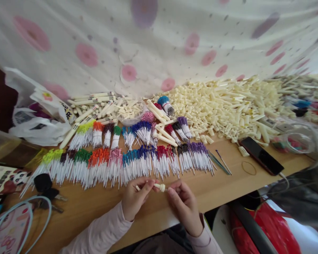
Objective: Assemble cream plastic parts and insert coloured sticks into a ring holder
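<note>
Tan desk (217,192); slender cream part (161,187).

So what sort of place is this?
Probably a makeshift home workspace: colour-tipped sticks sorted by colour on a table, a heap of cream plastic parts, a patterned sheet behind.

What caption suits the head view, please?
Left hand and right hand meet at a cream piece near colour-tipped white sticks.

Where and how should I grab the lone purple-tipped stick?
Probably pinch the purple-tipped stick just below its purple end, coming from the right. It is thin and straight and lies slanting, with bare table on that side; the slim tool on its left crowds its near end, leaving more room at the purple one.
</note>
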The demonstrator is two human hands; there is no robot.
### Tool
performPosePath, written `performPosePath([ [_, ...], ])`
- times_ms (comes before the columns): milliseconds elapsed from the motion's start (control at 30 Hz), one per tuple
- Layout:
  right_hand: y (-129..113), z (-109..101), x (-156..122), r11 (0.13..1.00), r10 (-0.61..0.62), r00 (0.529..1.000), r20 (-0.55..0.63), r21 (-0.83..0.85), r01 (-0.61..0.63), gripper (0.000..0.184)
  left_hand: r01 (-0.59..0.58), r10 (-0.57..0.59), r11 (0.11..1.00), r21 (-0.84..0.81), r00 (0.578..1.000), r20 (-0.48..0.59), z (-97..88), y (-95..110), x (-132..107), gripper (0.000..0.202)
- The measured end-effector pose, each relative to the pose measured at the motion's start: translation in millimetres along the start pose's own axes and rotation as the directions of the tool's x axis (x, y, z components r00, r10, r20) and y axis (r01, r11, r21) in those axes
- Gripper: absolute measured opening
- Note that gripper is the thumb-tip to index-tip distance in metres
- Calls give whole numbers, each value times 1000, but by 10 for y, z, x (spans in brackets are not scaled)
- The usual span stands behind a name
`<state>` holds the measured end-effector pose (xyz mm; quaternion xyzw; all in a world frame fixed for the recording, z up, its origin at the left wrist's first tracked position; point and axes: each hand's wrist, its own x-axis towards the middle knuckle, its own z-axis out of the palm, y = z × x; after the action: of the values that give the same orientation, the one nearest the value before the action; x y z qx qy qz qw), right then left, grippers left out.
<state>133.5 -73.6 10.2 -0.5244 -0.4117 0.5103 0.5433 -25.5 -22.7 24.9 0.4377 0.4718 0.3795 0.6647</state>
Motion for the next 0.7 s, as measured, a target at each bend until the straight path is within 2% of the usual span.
performPosePath([
  [167,-18,-3,1,987,-142,985,-100,-92,133,26,23,-25,999,22,993,117,6,20,-22,43],
  [233,-22,-18,3,977,-193,975,-108,-115,180,24,-8,-1,998,62,990,144,2,21,-27,35],
  [333,-12,-34,-13,963,-226,972,-63,-164,213,20,-203,183,958,204,977,114,-23,23,-28,19],
  [433,12,-32,-39,967,-179,983,-34,-191,169,21,-445,431,826,344,894,122,-64,39,-32,9],
  [500,27,-27,-45,969,-142,990,-24,-206,134,22,-539,520,746,391,838,165,-83,60,-43,9],
  [533,32,-25,-43,967,-136,991,-19,-221,129,23,-549,526,731,405,832,178,-87,71,-51,9],
  [567,35,-24,-39,962,-140,990,-13,-238,133,24,-533,503,741,408,843,187,-85,80,-59,10],
  [700,39,-28,-20,934,-189,982,12,-308,183,26,-332,267,902,277,931,249,-54,73,-79,23],
])
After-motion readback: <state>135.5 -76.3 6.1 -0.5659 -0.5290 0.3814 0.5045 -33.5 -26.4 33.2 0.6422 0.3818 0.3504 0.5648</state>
